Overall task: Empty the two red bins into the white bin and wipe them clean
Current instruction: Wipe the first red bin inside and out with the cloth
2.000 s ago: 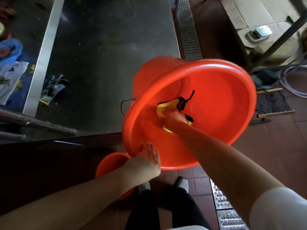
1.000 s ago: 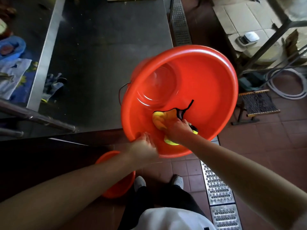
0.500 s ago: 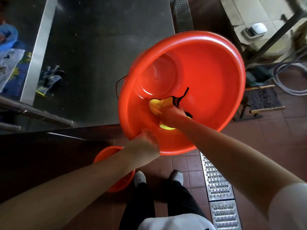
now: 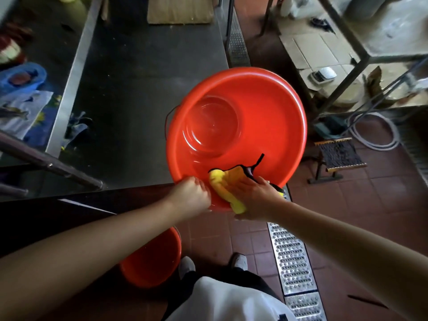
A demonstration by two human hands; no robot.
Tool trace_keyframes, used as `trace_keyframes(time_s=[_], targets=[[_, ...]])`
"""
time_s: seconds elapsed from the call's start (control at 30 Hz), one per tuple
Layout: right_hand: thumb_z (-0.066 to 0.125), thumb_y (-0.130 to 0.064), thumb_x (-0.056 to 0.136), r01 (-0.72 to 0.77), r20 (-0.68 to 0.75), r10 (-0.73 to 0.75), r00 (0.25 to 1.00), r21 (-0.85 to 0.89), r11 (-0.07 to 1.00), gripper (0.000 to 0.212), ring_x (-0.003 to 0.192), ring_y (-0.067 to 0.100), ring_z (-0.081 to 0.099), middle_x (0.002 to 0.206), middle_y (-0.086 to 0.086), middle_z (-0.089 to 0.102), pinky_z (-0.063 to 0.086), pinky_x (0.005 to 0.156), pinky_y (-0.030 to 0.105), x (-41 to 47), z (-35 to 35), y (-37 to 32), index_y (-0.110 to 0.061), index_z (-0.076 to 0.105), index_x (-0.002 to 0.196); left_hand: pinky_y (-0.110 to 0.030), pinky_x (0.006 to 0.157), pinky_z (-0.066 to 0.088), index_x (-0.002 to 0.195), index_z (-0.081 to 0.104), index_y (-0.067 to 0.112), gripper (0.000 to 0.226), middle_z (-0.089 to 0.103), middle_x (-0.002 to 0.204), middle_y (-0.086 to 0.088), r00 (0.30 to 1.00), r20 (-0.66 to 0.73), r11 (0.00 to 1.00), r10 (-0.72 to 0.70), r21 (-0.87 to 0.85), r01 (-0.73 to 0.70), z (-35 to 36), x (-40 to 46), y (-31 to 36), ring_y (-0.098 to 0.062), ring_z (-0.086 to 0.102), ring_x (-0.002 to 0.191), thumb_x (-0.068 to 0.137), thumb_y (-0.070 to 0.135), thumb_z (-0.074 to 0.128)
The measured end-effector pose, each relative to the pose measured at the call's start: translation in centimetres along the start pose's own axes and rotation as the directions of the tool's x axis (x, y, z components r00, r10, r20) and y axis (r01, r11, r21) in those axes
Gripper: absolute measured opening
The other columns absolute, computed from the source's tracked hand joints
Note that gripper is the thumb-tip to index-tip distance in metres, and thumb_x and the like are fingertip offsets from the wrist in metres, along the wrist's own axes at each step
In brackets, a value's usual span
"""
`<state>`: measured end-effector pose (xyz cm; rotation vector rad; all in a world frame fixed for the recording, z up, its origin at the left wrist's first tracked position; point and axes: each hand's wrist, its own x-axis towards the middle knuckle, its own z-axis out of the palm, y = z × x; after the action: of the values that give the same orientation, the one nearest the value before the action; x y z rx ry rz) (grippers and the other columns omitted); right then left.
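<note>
A large red bin [image 4: 261, 117] is tilted toward me at the near right corner of a steel table, its empty inside facing the camera. My left hand [image 4: 191, 193] grips its near rim. My right hand [image 4: 253, 196] presses a yellow cloth [image 4: 225, 184] with black edging against the inner wall close to that rim. A second red bin [image 4: 152, 260] stands on the floor below my left arm, partly hidden by it. No white bin is in view.
The dark steel table [image 4: 143, 89] stretches away on the left, with a crumpled rag [image 4: 77, 128] on it. A metal floor grate [image 4: 291, 258] runs on the right. A small stool [image 4: 338, 156], a coiled hose [image 4: 375, 133] and a metal frame [image 4: 347, 72] stand at right.
My right hand has slid the cloth from the deeper part of the bin out to the near rim. The bin's opening has tipped more toward me. My left hand keeps its grip.
</note>
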<state>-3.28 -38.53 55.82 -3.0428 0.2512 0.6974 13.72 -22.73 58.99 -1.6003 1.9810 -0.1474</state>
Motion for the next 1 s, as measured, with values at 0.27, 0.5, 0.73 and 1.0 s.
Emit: trace_keyframes(time_s=[0.27, 0.5, 0.73, 1.0], targets=[[0.072, -0.048, 0.070, 0.027, -0.091, -0.060, 0.994, -0.324, 0.946, 0.069, 0.109, 0.030, 0.063, 0.114, -0.001, 0.068, 0.049, 0.080, 0.041, -2.3, -1.8, 2.4, -0.022, 0.060, 0.132, -0.052, 0.116, 0.020, 0.121, 0.061, 0.007, 0.044, 0.064, 0.123, -0.019, 0.999, 0.054, 0.998, 0.009, 0.065, -0.013, 0.3, -2.8, -6.2, -0.036, 0.055, 0.121, 0.092, 0.039, 0.056], [0.054, -0.036, 0.087, 0.029, -0.008, -0.032, 0.999, -0.251, 0.968, 0.060, 0.123, 0.032, 0.052, 0.131, 0.002, 0.058, 0.042, 0.094, 0.045, -2.0, -2.2, 0.8, -0.019, 0.044, 0.144, -0.056, 0.114, 0.021, 0.151, 0.029, 0.008, 0.089, 0.040, 0.150, -0.018, 0.994, 0.089, 0.989, -0.067, -0.125, 0.078, 0.2, -1.6, -2.7, -0.038, 0.042, 0.133, 0.088, 0.069, 0.046], [0.063, -0.042, 0.082, 0.018, -0.041, -0.028, 0.999, -0.225, 0.974, 0.062, 0.118, 0.028, 0.057, 0.128, -0.002, 0.062, 0.044, 0.093, 0.042, -1.7, -1.9, 1.1, -0.023, 0.052, 0.140, -0.051, 0.111, 0.028, 0.143, 0.036, -0.002, 0.084, 0.046, 0.142, -0.027, 0.956, 0.133, 0.894, -0.263, -0.339, 0.293, 0.9, 2.7, 4.9, -0.046, 0.039, 0.133, 0.092, 0.064, 0.044], [0.044, -0.070, 0.089, -0.086, -0.081, 0.086, 0.993, 0.000, 0.996, 0.069, 0.133, 0.024, 0.045, 0.140, -0.006, 0.054, 0.032, 0.102, 0.042, 0.0, -0.7, 0.4, -0.032, 0.042, 0.147, -0.047, 0.098, 0.047, 0.113, 0.070, 0.003, 0.062, 0.066, 0.116, -0.027, 0.961, 0.148, 0.940, -0.235, -0.216, 0.263, 0.5, 2.6, 3.4, -0.041, 0.063, 0.110, 0.094, 0.057, 0.046]])
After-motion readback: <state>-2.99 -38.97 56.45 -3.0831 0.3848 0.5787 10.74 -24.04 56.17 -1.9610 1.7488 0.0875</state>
